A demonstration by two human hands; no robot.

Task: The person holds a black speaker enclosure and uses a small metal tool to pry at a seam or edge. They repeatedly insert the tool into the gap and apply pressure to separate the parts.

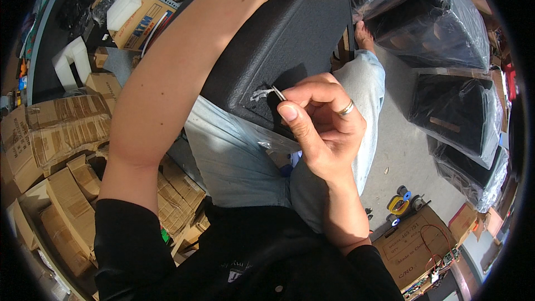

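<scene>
The right hand [326, 125] partly hides probable tweezers [278, 93].

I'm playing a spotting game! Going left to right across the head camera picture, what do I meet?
White foam piece, cardboard box with blue lettering, pale frayed patch, slim metal tool, right hand, small yellow thing, a plastic-wrapped black box.

Black and seemingly blue print [409, 252] on brown cartons [384, 251]
</scene>
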